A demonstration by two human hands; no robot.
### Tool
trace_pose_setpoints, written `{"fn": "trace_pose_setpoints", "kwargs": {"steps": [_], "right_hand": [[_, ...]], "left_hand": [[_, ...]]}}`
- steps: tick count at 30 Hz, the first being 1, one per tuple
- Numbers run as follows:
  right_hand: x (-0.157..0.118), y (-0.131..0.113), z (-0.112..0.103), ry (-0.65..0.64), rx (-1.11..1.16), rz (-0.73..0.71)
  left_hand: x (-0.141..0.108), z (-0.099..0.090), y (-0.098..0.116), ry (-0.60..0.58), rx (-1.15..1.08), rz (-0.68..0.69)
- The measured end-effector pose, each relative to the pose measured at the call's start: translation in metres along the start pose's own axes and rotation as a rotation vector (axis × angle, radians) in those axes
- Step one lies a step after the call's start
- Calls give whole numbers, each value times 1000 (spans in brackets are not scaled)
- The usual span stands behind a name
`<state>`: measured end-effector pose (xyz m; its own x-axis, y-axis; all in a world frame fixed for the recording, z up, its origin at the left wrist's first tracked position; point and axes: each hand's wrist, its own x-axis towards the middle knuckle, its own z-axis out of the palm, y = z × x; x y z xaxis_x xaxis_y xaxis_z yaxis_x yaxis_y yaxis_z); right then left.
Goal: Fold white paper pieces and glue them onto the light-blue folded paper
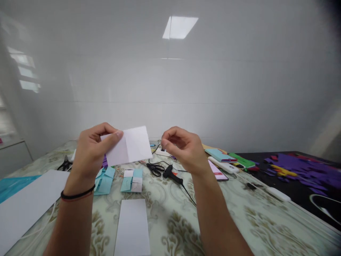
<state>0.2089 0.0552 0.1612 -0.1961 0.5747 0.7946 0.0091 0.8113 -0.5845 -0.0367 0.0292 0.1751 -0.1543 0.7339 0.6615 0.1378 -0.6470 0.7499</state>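
My left hand (96, 145) pinches a small white sheet of paper (137, 145) between thumb and fingers, held up above the table. A vertical crease runs down the sheet's middle. To the right of the paper, apart from it, my right hand (183, 147) is raised with thumb and forefinger tips together; no object shows in it. Below lie a white paper strip (133, 227), a blue-and-white folded paper square (132, 180) and several blue folded paper pieces (105, 180), partly behind my left wrist.
A black glue gun (172, 174) and black-handled scissors (155, 169) lie mid-table. A phone (217, 172) and a blue folded booklet (220, 155) are to the right, before purple scraps (306, 170). At left are a large white sheet (34, 209) and pliers (64, 164).
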Motion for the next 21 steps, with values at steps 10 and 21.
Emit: {"fn": "trace_pose_setpoints", "kwargs": {"steps": [10, 21], "right_hand": [[0, 4, 11, -142, 16, 121], [-3, -6, 10, 0, -32, 7]], "left_hand": [[0, 15, 0, -34, 15, 14], [0, 11, -1, -543, 186, -2]]}}
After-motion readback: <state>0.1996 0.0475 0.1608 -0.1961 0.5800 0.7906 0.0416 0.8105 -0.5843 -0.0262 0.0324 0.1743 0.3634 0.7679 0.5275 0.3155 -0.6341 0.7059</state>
